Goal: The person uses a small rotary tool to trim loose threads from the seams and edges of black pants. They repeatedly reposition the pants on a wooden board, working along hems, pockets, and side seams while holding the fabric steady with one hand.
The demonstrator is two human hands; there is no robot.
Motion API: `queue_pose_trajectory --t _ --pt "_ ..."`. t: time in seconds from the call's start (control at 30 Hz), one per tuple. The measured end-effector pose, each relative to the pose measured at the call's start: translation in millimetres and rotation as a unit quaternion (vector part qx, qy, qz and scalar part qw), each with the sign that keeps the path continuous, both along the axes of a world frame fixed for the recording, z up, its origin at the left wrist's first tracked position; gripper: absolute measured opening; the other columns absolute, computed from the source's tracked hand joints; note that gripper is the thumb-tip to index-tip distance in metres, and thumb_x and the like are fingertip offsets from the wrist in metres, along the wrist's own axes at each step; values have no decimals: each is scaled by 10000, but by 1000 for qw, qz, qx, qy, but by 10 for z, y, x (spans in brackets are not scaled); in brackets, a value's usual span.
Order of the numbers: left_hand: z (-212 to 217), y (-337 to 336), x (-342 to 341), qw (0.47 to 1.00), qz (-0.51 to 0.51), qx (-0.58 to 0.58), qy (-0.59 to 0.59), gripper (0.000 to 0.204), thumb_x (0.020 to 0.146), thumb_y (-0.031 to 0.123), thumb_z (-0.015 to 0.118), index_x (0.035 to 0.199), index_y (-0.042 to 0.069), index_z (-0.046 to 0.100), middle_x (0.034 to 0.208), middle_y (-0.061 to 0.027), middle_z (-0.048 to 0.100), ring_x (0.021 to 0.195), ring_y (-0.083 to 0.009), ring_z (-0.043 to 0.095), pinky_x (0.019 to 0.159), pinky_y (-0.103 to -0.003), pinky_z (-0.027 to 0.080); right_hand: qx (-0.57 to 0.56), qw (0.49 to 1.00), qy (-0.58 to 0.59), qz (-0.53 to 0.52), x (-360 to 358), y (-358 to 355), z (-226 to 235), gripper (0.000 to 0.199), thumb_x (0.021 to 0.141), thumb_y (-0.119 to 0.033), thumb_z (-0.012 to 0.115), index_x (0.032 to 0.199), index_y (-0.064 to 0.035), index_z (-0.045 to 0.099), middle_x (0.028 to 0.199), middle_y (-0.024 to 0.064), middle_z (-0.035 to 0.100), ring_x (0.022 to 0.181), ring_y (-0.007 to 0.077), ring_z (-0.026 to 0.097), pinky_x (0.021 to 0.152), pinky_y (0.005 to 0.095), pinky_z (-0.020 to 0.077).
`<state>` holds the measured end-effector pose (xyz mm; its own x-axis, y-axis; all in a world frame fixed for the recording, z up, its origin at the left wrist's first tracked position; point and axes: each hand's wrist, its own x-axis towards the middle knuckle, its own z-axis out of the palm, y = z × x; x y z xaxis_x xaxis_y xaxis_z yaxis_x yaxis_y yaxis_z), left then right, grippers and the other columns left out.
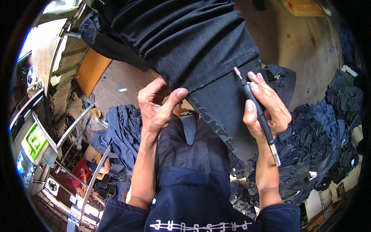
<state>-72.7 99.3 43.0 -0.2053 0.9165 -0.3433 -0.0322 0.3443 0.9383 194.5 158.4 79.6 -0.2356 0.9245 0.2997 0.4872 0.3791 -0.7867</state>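
The left hand (156,106) pinches the lower hem of a dark denim trouser leg (185,38), thumb on top and fingers curled beneath, pulling the cloth taut over a black, smooth form (228,116) that sticks out from inside the leg and slopes down toward the person. The right hand (266,108) is closed round a slim black rotary hand tool (259,114), held like a pen: thumb on its near side, fingers wrapped across the shaft, a metal collar showing below the palm. The tool's small pinkish tip (235,70) sits right at the hem edge, where the denim meets the black form; whether it actually touches the cloth cannot be told. The trouser leg hangs in from the top of the view, bunched in folds higher up. Below the hands are the person's own lap and dark blue top. A heap of dark blue jeans (324,131) lies to the right, and more blue garments (123,135) lie on the left, beside metal rails (73,127) and a green machine panel (33,141).
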Motion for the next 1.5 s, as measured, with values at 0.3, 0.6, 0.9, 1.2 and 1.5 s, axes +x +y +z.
queue_pose_trajectory --t 0.3,0.6,0.9,1.2,1.5 --pt "4 10 24 999 17 6 -31 254 922 112 895 1047 -68 766 908 -14 709 800 -81 644 710 -237 504 22 999 20 -44 -5 2 -63 320 802 11 752 1106 109 780 1073 294 795 1099 401 795 1056 531 598" --pt "-32 -9 -19 999 10 -10 -43 249 917 99 897 1051 -64 763 913 -12 714 813 -80 650 724 -240 513 6 996 15 -88 -15 -21 -83 312 809 54 741 1113 118 773 1104 295 792 1123 396 786 1082 525 582" --pt "-31 -7 -1 998 17 -9 -66 247 925 81 886 1081 -64 762 950 -17 725 849 -87 664 760 -237 522 -4 995 1 -98 36 -31 -93 326 864 26 751 1180 107 749 1158 291 784 1172 413 765 1109 522 564" --pt "-20 10 8 997 22 -10 -76 253 919 71 889 1095 -63 766 969 -24 741 862 -90 672 773 -238 528 1 997 19 -73 12 -34 -95 320 855 26 742 1163 112 752 1109 293 788 1144 417 775 1094 547 568" --pt "-60 -5 11 998 33 -4 -54 206 910 77 896 932 -35 724 822 30 630 730 -42 564 638 -225 431 34 999 17 -38 -26 -9 -83 317 809 21 728 1112 105 766 1066 288 795 1095 425 790 1057 541 597"
